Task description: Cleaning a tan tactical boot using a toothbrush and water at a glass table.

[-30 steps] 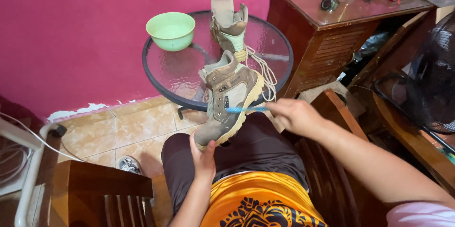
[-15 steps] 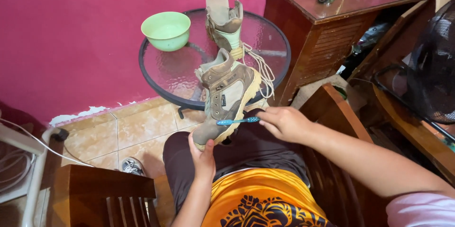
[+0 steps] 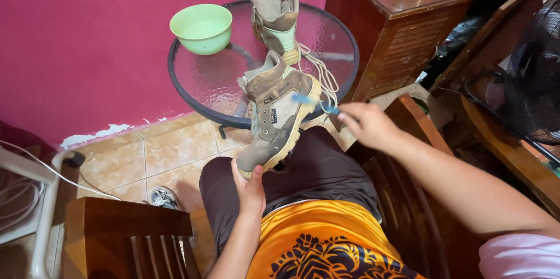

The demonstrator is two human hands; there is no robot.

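While seen from the head camera, the sole view on record, the lot reads as follows. Item one: left hand (image 3: 249,188), fingers closed round the toe end of a tan and grey boot (image 3: 275,113), which is held tilted over the lap, toe down toward the person, collar up toward the desk. Item two: right hand (image 3: 368,125), fingers pinched shut on a blue toothbrush (image 3: 315,103), blurred, its head lying against the boot's pale sole edge near the heel. Both hands are well apart, one at either end of the boot. Item three: round glass-topped desk (image 3: 198,81) with dark rim, standing against a magenta wall (image 3: 87,34). On it, a pale green bowl (image 3: 201,27) at the left, and a second boot (image 3: 276,19) upright near the far edge, its loose pale laces (image 3: 318,75) trailing toward the held boot. Item four: dark wooden cabinet (image 3: 408,28) to the right of the glass desk, small objects on its top too small to tell. Item five: tiled floor (image 3: 146,156) below, with a grey shoe (image 3: 163,197) lying just beside the person's knee. Item six: wooden chair arms, one at either side of the lap.
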